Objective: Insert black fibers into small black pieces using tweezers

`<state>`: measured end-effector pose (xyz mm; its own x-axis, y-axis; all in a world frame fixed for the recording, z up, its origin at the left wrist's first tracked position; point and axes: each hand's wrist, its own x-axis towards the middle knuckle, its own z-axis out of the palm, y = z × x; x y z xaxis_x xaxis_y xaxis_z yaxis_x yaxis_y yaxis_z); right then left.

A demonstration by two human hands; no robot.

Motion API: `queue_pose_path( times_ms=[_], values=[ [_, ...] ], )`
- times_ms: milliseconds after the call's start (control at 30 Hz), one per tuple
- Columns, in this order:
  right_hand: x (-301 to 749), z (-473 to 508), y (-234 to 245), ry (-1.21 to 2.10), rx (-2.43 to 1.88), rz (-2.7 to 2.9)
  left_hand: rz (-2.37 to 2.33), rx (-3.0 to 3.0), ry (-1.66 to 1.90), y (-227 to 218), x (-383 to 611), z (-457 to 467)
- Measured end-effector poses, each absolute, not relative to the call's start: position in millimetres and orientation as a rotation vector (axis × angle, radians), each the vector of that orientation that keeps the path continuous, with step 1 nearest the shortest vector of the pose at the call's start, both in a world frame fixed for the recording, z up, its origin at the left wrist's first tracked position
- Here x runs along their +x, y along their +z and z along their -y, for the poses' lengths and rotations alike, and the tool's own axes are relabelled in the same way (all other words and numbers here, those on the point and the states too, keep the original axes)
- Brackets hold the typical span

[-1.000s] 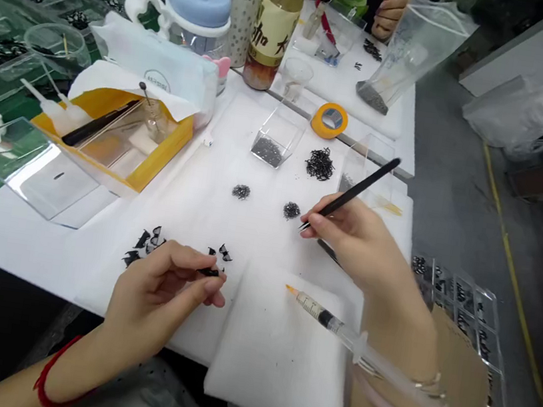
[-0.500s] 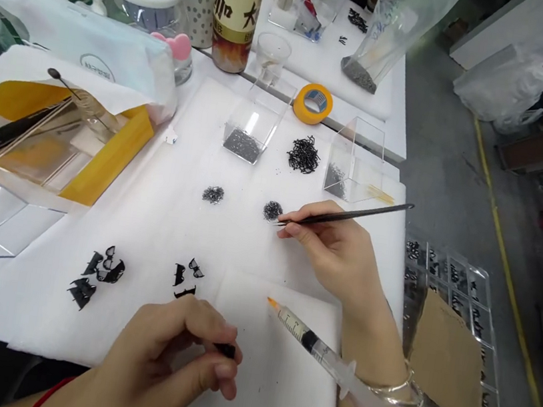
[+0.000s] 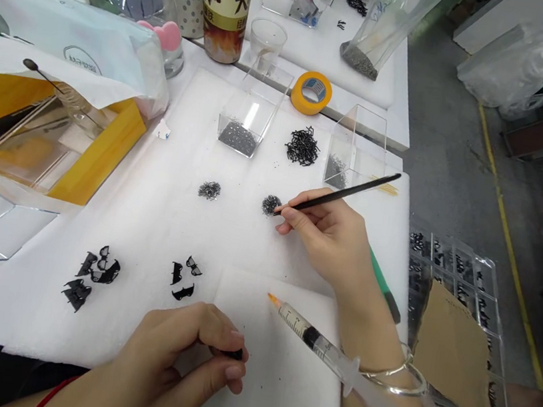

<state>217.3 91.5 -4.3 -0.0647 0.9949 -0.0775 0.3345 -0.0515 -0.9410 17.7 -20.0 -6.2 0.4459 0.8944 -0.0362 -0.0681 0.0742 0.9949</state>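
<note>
My left hand (image 3: pixel 181 359) is at the bottom of the view, pinching a small black piece (image 3: pixel 235 354) between thumb and fingers. Several black cut shapes (image 3: pixel 183 282) lie just beyond it on the white foam sheet (image 3: pixel 147 226). My right hand (image 3: pixel 327 235) is shut on slim black tweezers (image 3: pixel 338 195), whose tip is at the edge of a small pile of black bits (image 3: pixel 271 205). A second pile (image 3: pixel 209 189) lies farther left. An orange-tipped syringe (image 3: pixel 306 334) lies below my right hand, its barrel running under my wrist.
Clear acrylic boxes (image 3: pixel 245 125) hold dark granules, beside a loose black heap (image 3: pixel 302 146) and a yellow tape roll (image 3: pixel 311 92). A compartment tray (image 3: pixel 457 283) sits off the table's right side. A green-handled tool (image 3: pixel 384 283) lies behind my right wrist. Bottles stand at the back.
The view has tilted and shifted slightly. My right hand has swung the tweezers more upright near the small pile, and my left hand has moved slightly right, still pinching the black piece.
</note>
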Motion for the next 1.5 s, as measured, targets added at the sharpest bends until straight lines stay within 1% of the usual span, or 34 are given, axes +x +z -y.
queue_pose_path(
  times_ms=[233, 967, 1500],
  values=[
    [217.2, -93.7, -5.2, 1.153, -1.497, 1.47, -0.835, 1.207, 0.798, -8.7, 15.8, 24.1],
    [219.5, -93.1, -3.6, 1.185, -1.487, 1.477, -0.856, 1.111, 0.752, -11.0, 14.4, 26.2],
    [220.4, -94.5, -8.5, 1.201, -1.45, 1.46, -0.852, 1.114, 0.783, -11.5, 16.0, 26.5]
  ],
)
